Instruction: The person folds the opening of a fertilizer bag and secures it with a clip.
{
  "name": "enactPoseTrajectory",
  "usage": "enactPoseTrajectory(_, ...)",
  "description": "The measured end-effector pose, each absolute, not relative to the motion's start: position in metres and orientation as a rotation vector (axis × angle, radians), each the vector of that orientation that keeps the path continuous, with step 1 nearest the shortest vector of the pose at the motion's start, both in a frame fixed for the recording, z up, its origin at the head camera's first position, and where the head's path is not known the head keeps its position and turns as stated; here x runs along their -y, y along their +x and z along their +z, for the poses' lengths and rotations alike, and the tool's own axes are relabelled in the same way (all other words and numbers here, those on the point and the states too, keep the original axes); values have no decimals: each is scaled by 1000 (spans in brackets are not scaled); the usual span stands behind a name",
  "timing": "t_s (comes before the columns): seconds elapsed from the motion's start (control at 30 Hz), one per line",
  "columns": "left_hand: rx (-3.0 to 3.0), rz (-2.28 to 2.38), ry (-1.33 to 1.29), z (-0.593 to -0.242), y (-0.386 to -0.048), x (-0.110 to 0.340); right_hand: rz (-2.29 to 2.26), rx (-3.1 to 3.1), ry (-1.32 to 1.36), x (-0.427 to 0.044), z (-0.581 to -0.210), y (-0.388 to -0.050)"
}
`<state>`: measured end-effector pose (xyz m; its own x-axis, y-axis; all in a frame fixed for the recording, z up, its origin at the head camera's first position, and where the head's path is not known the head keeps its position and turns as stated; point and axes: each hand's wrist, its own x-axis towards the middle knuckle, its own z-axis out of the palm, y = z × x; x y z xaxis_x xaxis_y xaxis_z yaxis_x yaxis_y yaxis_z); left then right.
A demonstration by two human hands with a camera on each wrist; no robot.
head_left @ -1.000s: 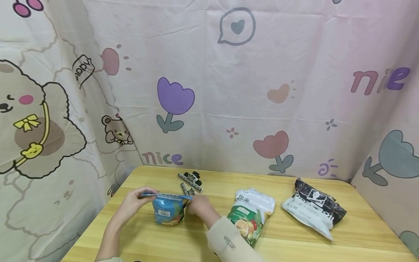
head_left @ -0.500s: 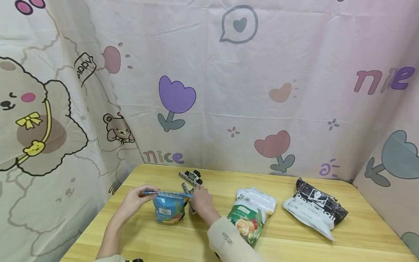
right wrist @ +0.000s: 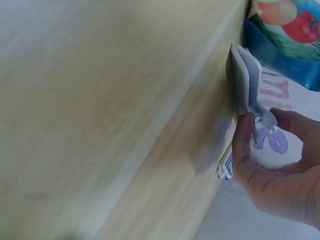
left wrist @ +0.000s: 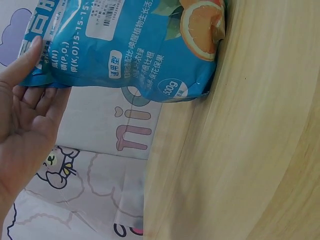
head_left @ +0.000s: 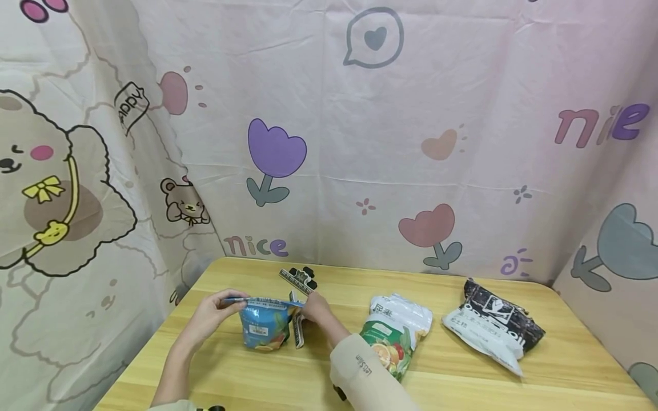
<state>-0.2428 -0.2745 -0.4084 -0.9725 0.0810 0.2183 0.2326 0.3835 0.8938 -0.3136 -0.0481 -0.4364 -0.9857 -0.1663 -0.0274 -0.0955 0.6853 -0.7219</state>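
Observation:
A blue plastic pouch (head_left: pixel 264 328) with fruit printed on it stands on the table. My left hand (head_left: pixel 209 313) pinches its top left corner between thumb and fingers; the left wrist view shows the pouch's lettered front (left wrist: pixel 125 65). Just right of the pouch, my right hand (head_left: pixel 320 313) grips a clip (head_left: pixel 297 330) with a piano-key pattern. In the right wrist view, thumb and finger pinch the clip's metal handles (right wrist: pixel 265 117), while its pale jaws point at the pouch, apart from it. Another piano-key clip (head_left: pixel 297 279) lies behind, near the far table edge.
A green and white bag (head_left: pixel 393 334) with fruit pictures lies right of my right forearm. Further right is a black and white bag (head_left: pixel 493 325). Printed fabric (head_left: pixel 334 142) hangs behind the wooden table (head_left: pixel 247 379) and along its sides.
My right hand has moved from the pouch's right corner to the nearer clip, gripped it and turned it up beside the pouch. My left hand keeps its hold, hardly moving.

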Motion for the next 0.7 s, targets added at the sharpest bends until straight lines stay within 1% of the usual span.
enactPoseTrajectory(0.3,2501,-1619,-287,-409,-243,275,-1332,-2736,-215,38,-430,-311)
enactPoseTrajectory(0.5,2509,-1583,-289,-410,-243,274,-1469,-2639,-187,33,-413,-311)
enactPoseTrajectory(0.7,2504,-1589,-280,-410,-244,274,-1625,-2543,-292,26,-390,-314)
